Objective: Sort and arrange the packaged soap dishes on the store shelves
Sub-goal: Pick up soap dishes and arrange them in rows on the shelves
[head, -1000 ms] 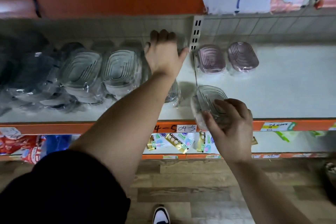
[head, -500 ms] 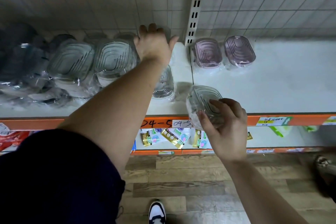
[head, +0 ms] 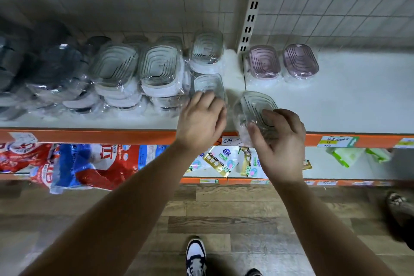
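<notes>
Your right hand point(head: 281, 143) has the held dish point(head: 255, 107), a clear one in its wrapper. Thumb and fingers are curled round its near end, and it hangs over the front edge of the shelf point(head: 358, 96). Its long axis runs away from you, the far end leaning a little left. Your left hand point(head: 201, 121) lies just beside it, fingers loosely bent over the near end of the front dish point(head: 209, 84). Blur hides whether they grip it or only rest there. Straight ahead of that hand, past the front dish, sits the back dish point(head: 207, 48), and both lie lengthwise like yours. The clear row point(head: 160, 67) stretches off to the left of your left hand, while the pink dishes point(head: 264, 63) sit ahead of your right hand. What matters now is that the clear column is up and to the left of the held dish, across a narrow bare strip. The right hand carries, but the left is nearer the spot. I'd judge the dish needs only a short leftward, forward carry with no turning, and the left hand must clear off or steady the column first.
</notes>
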Tool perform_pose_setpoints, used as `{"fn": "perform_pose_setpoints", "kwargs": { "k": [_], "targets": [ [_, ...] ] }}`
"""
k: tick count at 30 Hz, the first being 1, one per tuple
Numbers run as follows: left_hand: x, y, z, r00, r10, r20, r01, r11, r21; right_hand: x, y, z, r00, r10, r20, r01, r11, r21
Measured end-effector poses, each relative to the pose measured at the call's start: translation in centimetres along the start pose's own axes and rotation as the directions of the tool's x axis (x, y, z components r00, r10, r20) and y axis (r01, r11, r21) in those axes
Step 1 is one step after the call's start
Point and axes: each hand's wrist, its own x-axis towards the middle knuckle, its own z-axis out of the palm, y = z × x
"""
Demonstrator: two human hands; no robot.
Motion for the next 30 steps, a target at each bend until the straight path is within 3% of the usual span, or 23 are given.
{"fn": "perform_pose_setpoints", "kwargs": {
  "k": [2,6,13,22,26,30],
  "targets": [
    [-2.8,-0.6,-0.1,1.0,0.016,0.011,-0.016,1.0,-0.002,0.2,-0.6,0.6,1.0,-0.029,-0.008,0.029,1.0,0.005],
    [-5.9,-3.5,0.1,0.99,-0.09,0.11,0.083,0.994,0.066,0.9,-2.3,2.4,0.995,-0.102,0.011,0.102,0.995,0.022],
    [-6.2,-6.3,0.8,0.93,-0.19,0.316,0.153,0.979,0.137,3.7,-4.4,6.4,0.98,-0.178,0.094,0.184,0.981,-0.059],
    [-6.5,-6.6,1.8,0.954,-0.168,0.247,0.145,0.984,0.106,6.2,-5.5,9.4,0.973,-0.191,0.129,0.212,0.961,-0.179],
    [-6.6,-6.5,1.7,0.952,-0.179,0.248,0.156,0.982,0.107,6.9,-5.6,9.3,0.95,-0.117,0.288,0.184,0.959,-0.215],
    [-6.9,-6.3,1.3,0.947,-0.177,0.268,0.151,0.982,0.117,6.1,-5.7,8.0,0.942,-0.112,0.316,0.193,0.952,-0.238]
  ]
}}
